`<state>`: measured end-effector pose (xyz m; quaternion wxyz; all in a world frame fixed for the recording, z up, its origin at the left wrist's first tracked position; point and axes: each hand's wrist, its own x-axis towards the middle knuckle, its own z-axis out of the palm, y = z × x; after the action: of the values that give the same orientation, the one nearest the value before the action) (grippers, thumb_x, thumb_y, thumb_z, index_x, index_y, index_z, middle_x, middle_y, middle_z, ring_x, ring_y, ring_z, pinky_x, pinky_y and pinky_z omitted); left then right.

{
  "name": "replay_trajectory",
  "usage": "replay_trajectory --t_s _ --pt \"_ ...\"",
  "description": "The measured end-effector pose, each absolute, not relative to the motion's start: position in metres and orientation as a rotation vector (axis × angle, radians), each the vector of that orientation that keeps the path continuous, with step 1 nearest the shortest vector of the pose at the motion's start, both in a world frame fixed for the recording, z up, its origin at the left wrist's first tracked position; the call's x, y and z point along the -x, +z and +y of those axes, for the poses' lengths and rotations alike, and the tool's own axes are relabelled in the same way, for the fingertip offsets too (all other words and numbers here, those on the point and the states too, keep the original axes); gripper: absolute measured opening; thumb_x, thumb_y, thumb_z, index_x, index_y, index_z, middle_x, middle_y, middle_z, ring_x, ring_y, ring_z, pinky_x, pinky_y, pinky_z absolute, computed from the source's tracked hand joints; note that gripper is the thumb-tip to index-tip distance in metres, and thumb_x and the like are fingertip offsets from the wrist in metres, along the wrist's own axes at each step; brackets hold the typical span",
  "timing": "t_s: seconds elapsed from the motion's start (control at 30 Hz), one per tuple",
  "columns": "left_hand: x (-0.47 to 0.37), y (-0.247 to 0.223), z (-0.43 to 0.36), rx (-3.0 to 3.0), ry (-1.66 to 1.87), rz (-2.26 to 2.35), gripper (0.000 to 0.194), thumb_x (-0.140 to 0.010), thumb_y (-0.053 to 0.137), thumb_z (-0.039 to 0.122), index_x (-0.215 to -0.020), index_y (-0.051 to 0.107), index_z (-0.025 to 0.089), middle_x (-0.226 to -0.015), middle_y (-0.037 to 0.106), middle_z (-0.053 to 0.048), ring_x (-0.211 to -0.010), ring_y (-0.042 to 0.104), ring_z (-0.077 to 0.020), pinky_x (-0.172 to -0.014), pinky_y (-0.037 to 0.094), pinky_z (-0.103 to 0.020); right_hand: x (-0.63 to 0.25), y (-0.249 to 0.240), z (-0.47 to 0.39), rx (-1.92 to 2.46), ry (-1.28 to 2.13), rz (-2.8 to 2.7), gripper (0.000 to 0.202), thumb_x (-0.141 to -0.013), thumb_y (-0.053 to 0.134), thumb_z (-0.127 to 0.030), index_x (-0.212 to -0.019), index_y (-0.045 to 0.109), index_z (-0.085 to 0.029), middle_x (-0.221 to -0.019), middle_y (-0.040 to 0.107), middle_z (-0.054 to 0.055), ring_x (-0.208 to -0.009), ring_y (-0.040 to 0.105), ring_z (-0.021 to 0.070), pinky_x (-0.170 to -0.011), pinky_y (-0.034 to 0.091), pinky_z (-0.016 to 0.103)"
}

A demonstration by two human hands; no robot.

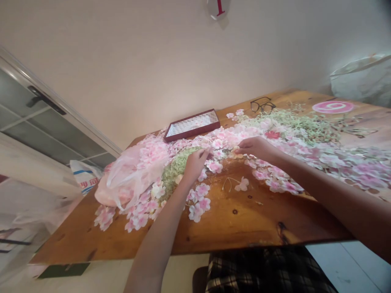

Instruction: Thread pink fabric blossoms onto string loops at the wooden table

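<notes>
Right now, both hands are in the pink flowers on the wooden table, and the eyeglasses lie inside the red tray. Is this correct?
Not quite. In the head view the eyeglasses lie on the bare wooden table, to the right of the red tray, not inside it. The left hand and right hand are indeed in the pink flowers.

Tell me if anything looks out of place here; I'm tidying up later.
A pair of glasses lies at the table's far edge, right beside the loose pink flowers and green stems, where the spreading pile could bury it.

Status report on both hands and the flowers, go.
Left hand fingertips in pink blossoms, grip unclear. Right hand pinching at petals beside it. Green stem pile under left hand; glasses far back.
</notes>
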<state>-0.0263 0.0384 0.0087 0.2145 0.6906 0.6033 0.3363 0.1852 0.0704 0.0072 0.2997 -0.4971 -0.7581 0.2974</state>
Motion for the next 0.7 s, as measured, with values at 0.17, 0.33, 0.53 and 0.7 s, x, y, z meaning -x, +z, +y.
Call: replay_trajectory --t_s 0.17,0.33,0.53,0.7 --pt "0.029 0.006 0.037 -2.068 0.758 1.680 0.034 -0.070 0.043 0.049 -0.071 0.061 0.020 -0.071 0.062 -0.002 -0.065 0.054 -0.0160 -0.062 0.037 -0.026 -0.185 0.005 0.071 1.334 0.809 -2.018 0.026 -0.066 0.056 -0.039 -0.055 0.055 -0.016 -0.047 0.040 -0.003 -0.045 0.033 0.0074 -0.045 0.026 0.023" --pt "0.019 0.007 0.032 -2.069 0.813 1.627 0.035 -0.072 0.040 0.049 -0.072 0.060 0.020 -0.072 0.061 -0.002 -0.068 0.054 -0.0158 -0.064 0.037 -0.026 -0.185 -0.001 0.073 1.286 0.852 -2.057 0.031 -0.068 0.053 -0.040 -0.050 0.048 -0.016 -0.046 0.035 -0.004 -0.045 0.030 0.0069 -0.045 0.025 0.022" --pt "0.000 0.000 0.028 -1.766 0.892 1.361 0.035 -0.071 0.044 0.049 -0.089 0.052 0.021 -0.084 0.059 -0.003 -0.073 0.055 -0.0141 -0.062 0.041 -0.024 -0.176 -0.008 0.069 1.174 0.898 -2.108 0.029 -0.072 0.046 -0.038 -0.055 0.054 -0.016 -0.049 0.047 -0.001 -0.048 0.039 0.0090 -0.048 0.029 0.022" --pt "-0.004 -0.009 0.031 -1.591 0.946 1.301 0.035 -0.063 0.058 0.041 -0.089 0.049 0.019 -0.082 0.056 -0.005 -0.073 0.055 -0.0141 -0.061 0.044 -0.025 -0.168 -0.007 0.060 1.091 0.935 -2.074 0.028 -0.073 0.046 -0.039 -0.067 0.061 -0.015 -0.056 0.053 0.000 -0.051 0.043 0.0104 -0.047 0.029 0.021"
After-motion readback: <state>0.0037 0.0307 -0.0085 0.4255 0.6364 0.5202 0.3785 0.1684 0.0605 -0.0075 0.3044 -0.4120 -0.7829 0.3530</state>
